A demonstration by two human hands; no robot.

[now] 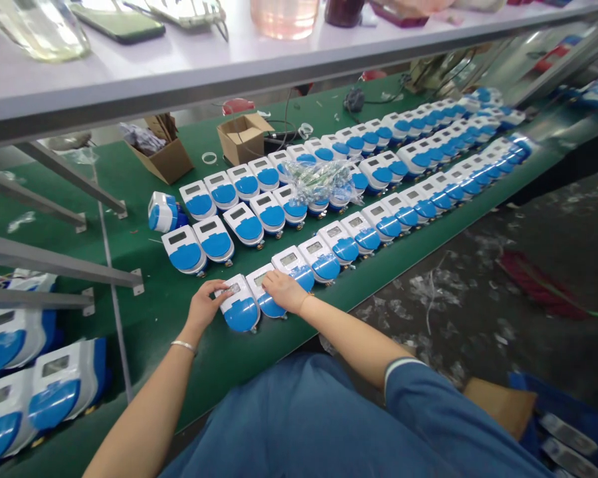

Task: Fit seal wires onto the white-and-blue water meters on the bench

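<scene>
Two white-and-blue water meters with small displays lie at the near left end of the front row. At the upper left of the end meter point(242, 313) is my left hand point(206, 307), its thumb and fingers pinched by the display. My right hand point(285, 291) rests over the second meter point(270, 306), fingers bent and close together beside its display. What either hand has between the fingertips is too small to make out. Right beside them, a third meter point(299, 273) continues the row.
Several rows of similar meters run back right along the green table point(179, 352). A clear plastic bag point(323, 180) lies across the middle rows. Two cardboard boxes, one open point(244, 138) and one stuffed point(167, 161), stand behind. Overhead is a white shelf point(189, 66); metal struts point(54, 262) stand left.
</scene>
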